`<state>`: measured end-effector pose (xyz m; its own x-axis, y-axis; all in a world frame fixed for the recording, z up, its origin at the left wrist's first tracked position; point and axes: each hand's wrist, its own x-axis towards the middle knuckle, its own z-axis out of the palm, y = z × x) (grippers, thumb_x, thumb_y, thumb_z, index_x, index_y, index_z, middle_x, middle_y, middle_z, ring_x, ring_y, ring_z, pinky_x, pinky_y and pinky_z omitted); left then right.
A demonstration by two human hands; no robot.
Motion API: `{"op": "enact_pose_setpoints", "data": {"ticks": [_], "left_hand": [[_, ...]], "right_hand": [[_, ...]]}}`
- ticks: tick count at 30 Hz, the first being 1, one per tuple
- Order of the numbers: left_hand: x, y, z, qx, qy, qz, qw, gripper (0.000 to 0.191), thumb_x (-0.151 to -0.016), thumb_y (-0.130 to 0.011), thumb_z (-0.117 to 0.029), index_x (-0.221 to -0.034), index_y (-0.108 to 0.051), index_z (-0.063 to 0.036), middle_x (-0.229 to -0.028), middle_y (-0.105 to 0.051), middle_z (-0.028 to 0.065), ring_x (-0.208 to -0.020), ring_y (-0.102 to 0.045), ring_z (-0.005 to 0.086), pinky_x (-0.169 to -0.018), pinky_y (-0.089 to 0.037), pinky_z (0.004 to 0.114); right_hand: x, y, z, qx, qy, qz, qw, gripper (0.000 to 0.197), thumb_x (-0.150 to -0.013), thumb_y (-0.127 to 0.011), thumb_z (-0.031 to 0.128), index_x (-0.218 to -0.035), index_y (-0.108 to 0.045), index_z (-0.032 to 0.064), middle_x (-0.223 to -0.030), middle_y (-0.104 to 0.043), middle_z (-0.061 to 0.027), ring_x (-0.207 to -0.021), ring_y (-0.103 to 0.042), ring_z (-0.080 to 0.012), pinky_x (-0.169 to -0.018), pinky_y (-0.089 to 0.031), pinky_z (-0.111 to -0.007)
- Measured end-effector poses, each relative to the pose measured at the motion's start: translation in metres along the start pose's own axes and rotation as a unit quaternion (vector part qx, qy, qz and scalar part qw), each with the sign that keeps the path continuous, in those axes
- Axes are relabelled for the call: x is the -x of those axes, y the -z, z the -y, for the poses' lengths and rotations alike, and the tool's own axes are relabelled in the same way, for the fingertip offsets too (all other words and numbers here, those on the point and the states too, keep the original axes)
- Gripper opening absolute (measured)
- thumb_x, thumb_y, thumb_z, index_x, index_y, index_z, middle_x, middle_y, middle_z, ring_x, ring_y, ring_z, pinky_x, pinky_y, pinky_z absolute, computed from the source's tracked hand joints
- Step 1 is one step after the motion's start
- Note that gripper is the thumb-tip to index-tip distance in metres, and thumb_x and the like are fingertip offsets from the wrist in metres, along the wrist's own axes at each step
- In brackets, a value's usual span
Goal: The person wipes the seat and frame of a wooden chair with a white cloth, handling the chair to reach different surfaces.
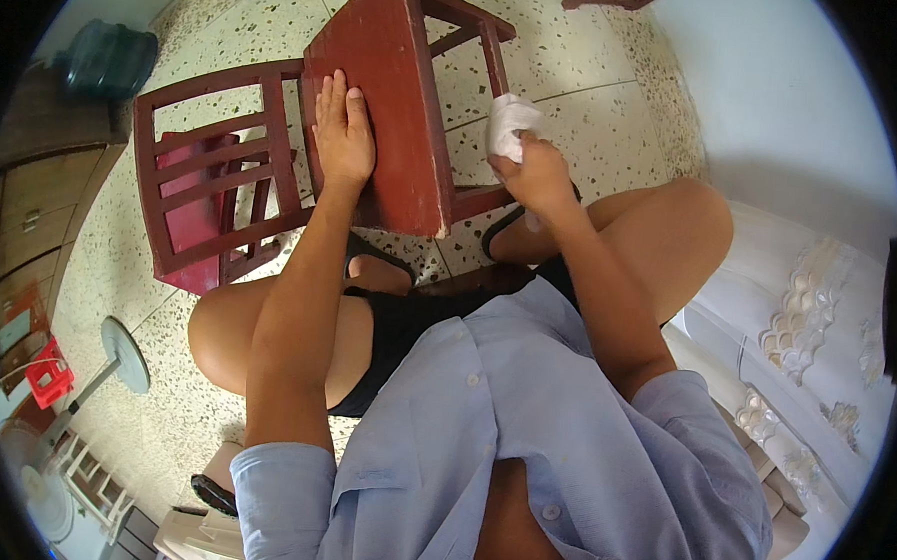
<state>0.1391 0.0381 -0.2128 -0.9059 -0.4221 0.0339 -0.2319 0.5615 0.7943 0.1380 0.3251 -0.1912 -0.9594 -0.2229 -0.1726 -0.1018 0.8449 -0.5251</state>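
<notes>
A dark red wooden chair lies tipped over on the floor before me, its slatted backrest to the left and its legs to the right. My left hand rests flat on the chair's seat, with nothing held in it. In my right hand is a folded white cloth, which touches or covers the end of a rail by the chair's legs. The fingers and thumb pinch the cloth's lower side. What lies under the cloth is hidden.
Behind the backrest stands another red piece of furniture. A large blue water bottle is at the upper left, near a wooden cabinet. A round grey stand base and a red crate are at the left. White embroidered fabric hangs at the right.
</notes>
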Motion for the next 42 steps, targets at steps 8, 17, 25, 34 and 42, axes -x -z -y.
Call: {"op": "enact_pose_setpoints", "data": {"ticks": [8, 17, 25, 34, 42], "left_hand": [[0.003, 0.003, 0.001, 0.007, -0.011, -0.011, 1.000, 0.059, -0.110, -0.035, -0.051, -0.159, -0.041, -0.0207, -0.167, -0.034, 0.0104, -0.156, -0.026, 0.0328, -0.125, -0.015, 0.057], [0.001, 0.003, -0.003, 0.019, -0.006, -0.012, 1.000, 0.059, -0.109, -0.037, -0.051, -0.159, -0.043, -0.0192, -0.167, -0.034, 0.0129, -0.155, -0.027, 0.0361, -0.125, -0.017, 0.055], [0.005, 0.004, -0.002, 0.018, 0.005, -0.010, 1.000, 0.059, -0.109, -0.038, -0.051, -0.159, -0.043, -0.0206, -0.167, -0.034, 0.0120, -0.155, -0.026, 0.0357, -0.126, -0.016, 0.054], [0.005, 0.004, -0.004, 0.020, 0.004, -0.005, 1.000, 0.058, -0.109, -0.038, -0.050, -0.159, -0.042, -0.0210, -0.168, -0.033, 0.0117, -0.156, -0.025, 0.0352, -0.126, -0.015, 0.053], [0.007, 0.004, -0.007, 0.004, 0.005, -0.012, 1.000, 0.057, -0.110, -0.039, -0.048, -0.159, -0.043, -0.0194, -0.167, -0.034, 0.0135, -0.156, -0.026, 0.0359, -0.127, -0.017, 0.050]], "right_hand": [[-0.051, -0.017, 0.010, 0.021, -0.036, -0.025, 0.999, 0.038, -0.090, -0.068, 0.028, -0.099, -0.070, -0.0085, -0.095, -0.068, -0.0327, -0.088, -0.071, -0.0461, -0.082, -0.058, -0.053], [-0.201, 0.018, 0.038, 0.039, -0.063, -0.120, 0.990, 0.066, -0.078, -0.078, 0.045, -0.123, -0.066, -0.0020, -0.112, -0.071, -0.0251, -0.105, -0.071, -0.0410, -0.092, -0.058, -0.044], [-0.178, 0.017, 0.028, 0.001, -0.083, -0.025, 0.996, 0.060, -0.072, -0.078, 0.049, -0.110, -0.074, 0.0023, -0.110, -0.075, -0.0199, -0.104, -0.073, -0.0356, -0.092, -0.056, -0.041], [-0.143, 0.023, 0.039, 0.036, -0.113, -0.023, 0.993, 0.073, -0.074, -0.077, 0.038, -0.132, -0.059, -0.0019, -0.112, -0.074, -0.0221, -0.105, -0.071, -0.0414, -0.093, -0.055, -0.045], [-0.223, 0.032, 0.035, 0.113, -0.007, 0.025, 0.993, 0.052, -0.073, -0.078, 0.041, -0.111, -0.076, 0.0058, -0.109, -0.076, -0.0170, -0.102, -0.073, -0.0354, -0.091, -0.057, -0.040]]}}
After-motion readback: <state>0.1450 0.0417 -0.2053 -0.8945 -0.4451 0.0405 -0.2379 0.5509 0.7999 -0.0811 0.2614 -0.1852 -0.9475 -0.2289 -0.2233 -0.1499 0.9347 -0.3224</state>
